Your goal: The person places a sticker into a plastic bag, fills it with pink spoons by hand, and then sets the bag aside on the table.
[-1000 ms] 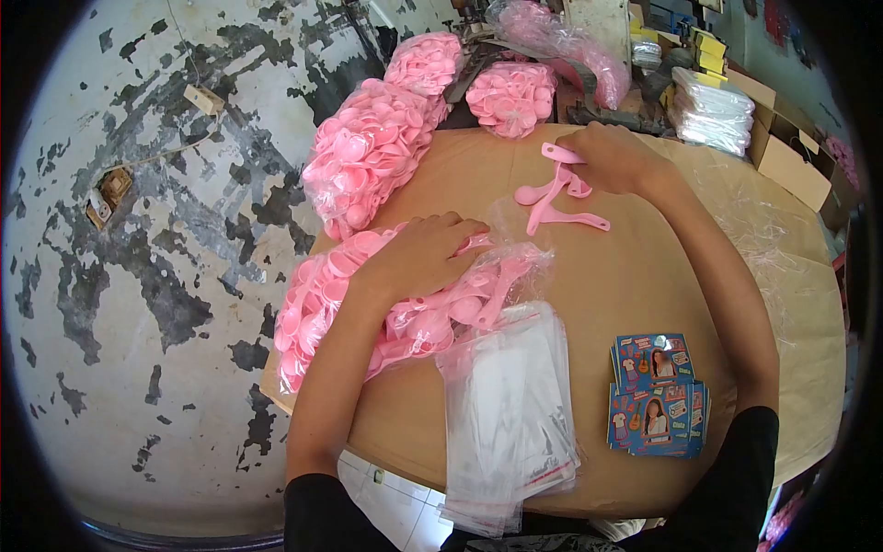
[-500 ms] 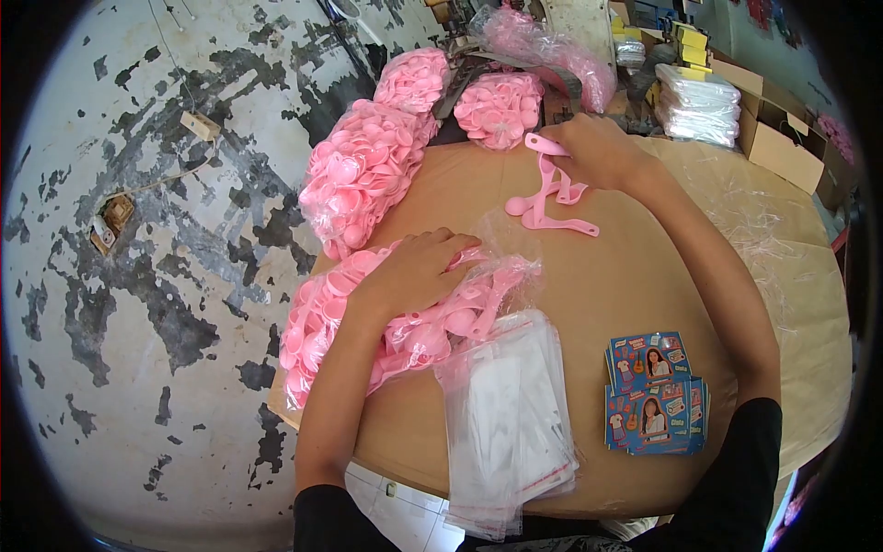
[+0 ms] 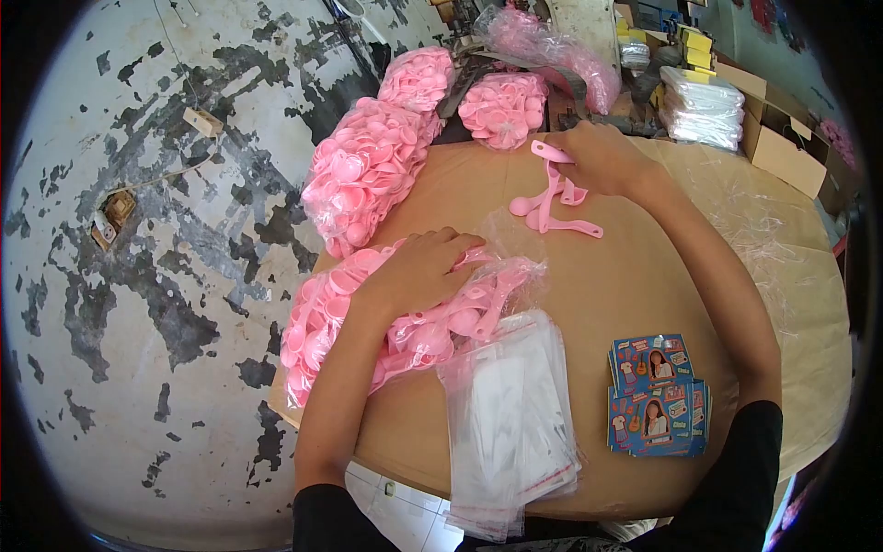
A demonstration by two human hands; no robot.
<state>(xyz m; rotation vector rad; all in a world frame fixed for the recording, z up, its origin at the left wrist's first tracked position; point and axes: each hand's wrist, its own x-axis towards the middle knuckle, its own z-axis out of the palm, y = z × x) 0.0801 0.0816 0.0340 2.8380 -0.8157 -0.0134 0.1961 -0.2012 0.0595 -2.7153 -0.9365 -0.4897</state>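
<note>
My left hand lies over an open clear bag of pink measuring spoons, fingers spread across the plastic and spoons. At the far side of the table, my right hand has its fingers closed on a pink spoon, whose end sticks out to the left. Just below it, several loose pink spoons lie crossed on the brown table covering. A stack of clear plastic sleeves sits in front of the bag. To the right are two overlapping piles of blue printed cards.
Filled bags of pink spoons stand along the table's left and back edges, with another bag at the back. Plastic packs and a cardboard box are at back right. Clear plastic strands lie on the brown paper.
Hands and arms stay nearly in place. Among the loose pile, the spoons under my right hand have shifted slightly, and the view has moved a little.
</note>
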